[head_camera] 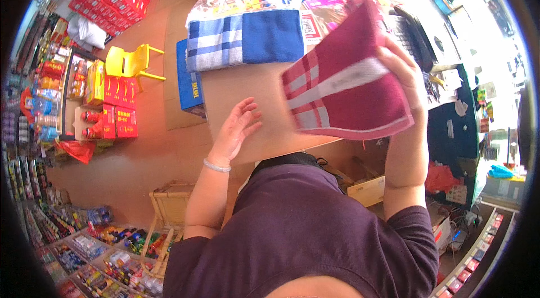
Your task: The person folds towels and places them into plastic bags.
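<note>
My right hand (400, 70) grips a dark red towel (354, 99) with pale checks and a pale stripe, held up above the right part of the table. The towel is partly blurred and hangs in a fold. Over the tabletop's left part hovers my left hand (242, 125), fingers apart and holding nothing; a pale bangle circles its wrist. Beyond it, a folded blue towel (272, 38) with a white-and-blue checked half lies on the brown tabletop (244, 85).
Packaged goods in clear plastic (228, 4) crowd the table's far side. A blue box (190, 78) stands at its left edge. On the floor to the left are a yellow plastic chair (130, 61) and red cartons (120, 123). A bamboo chair (171, 205) stands near my left elbow.
</note>
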{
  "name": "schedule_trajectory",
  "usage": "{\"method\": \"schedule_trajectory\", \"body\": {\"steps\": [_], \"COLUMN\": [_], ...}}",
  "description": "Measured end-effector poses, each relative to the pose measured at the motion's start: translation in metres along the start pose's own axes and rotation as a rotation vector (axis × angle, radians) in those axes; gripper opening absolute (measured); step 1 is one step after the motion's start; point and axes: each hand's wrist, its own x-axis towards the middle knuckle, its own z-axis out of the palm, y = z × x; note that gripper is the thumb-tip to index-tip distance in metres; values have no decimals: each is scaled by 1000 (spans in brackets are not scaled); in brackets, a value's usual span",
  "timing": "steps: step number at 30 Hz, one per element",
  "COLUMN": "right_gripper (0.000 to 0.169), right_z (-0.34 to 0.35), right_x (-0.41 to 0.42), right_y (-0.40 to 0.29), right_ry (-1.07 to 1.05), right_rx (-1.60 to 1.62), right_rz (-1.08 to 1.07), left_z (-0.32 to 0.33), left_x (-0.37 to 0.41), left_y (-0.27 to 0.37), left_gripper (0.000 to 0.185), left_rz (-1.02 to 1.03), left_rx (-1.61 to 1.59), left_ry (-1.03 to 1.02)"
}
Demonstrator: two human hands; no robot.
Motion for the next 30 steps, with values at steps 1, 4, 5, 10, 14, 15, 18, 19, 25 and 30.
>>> {"method": "schedule_trajectory", "body": {"steps": [1, 4, 5, 10, 14, 15, 18, 19, 25, 30], "right_gripper": [35, 27, 24, 28, 29, 37, 42, 44, 35, 41], "right_z": [24, 63, 80, 70, -59, -83, -111, -106, -98, -91], "right_x": [0, 42, 45, 16, 54, 61, 73, 76, 78, 55], "right_y": [-3, 60, 89, 198, 220, 236, 243, 234, 199, 205], "right_ry": [17, -466, -544, -532, 188, 493, 375, 291, -114, -28], "right_rx": [-104, -752, -731, -705, -1232, -1335, -1358, -1276, -681, -270], "right_rz": [53, -154, -134, -33, -110, -162, -126, -13, 425, 265], "left_z": [11, 19, 17, -23, -50, -51, -58, -59, -22, 58], "left_x": [3, 7, 7, -13, -22, -22, -21, -21, -23, 15], "left_y": [0, -4, -9, -20, -40, -43, -54, -54, -3, -15], "left_gripper": [63, 79, 85, 65, 54, 53, 57, 58, 72, 83], "left_rz": [-17, -93, -124, 9, -24, -20, 99, 129, 208, 380], "left_rx": [-129, -514, -650, -230, 325, 463, 854, 972, 1235, 1515], "left_ry": [-80, -230, -261, 222, 369, 406, 465, 467, 558, 342]}}
